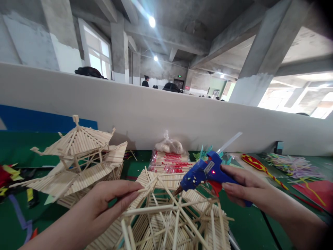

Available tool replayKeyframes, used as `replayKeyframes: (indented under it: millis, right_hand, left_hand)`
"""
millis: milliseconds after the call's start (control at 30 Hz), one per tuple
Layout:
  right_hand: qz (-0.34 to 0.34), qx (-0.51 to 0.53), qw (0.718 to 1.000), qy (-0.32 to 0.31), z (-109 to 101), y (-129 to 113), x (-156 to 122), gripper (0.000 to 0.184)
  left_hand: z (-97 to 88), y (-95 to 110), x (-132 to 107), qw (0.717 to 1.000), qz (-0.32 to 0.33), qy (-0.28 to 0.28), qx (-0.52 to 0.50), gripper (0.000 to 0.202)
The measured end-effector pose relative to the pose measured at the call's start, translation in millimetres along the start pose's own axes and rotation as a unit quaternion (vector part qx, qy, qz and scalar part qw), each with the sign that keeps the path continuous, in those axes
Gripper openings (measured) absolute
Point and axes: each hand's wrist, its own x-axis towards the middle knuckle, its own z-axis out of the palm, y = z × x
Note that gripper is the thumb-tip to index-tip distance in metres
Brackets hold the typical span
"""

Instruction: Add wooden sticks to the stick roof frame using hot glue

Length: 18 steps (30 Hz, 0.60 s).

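Observation:
My right hand (240, 185) grips a blue hot glue gun (200, 173) with a red light lit on its side and a clear glue stick (230, 141) poking out the back. Its nozzle points down and left, close to the upper sticks of a wooden stick model (166, 208). My left hand (111, 199) pinches a thin wooden stick (145, 189) at the left side of the model's frame. Whether that stick is fixed to the frame I cannot tell. The model's open roof frame shows crossing beams above layered stick walls.
A pagoda-like stick model (80, 149) stands at the left. Bagged red-and-white packs of sticks (169, 161) lie against the white partition (161, 111). Pastel strips (293, 165) and red paper (316, 194) are at the right, with coloured scraps (10, 173) at far left.

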Motion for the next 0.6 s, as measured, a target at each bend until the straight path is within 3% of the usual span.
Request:
replayKeyframes:
  millis: [200,600]
  right_hand:
    - [0.009,-0.018,1.000,0.023,-1.4,6.5,-5.3,0.067]
    - [-0.013,0.002,0.999,0.033,2.8,-0.3,15.3,0.066]
  left_hand:
    - [6.2,-11.6,0.7,0.999,0.034,0.013,-0.017,0.023]
    - [0.8,-2.7,0.7,0.995,0.093,0.020,-0.012,0.020]
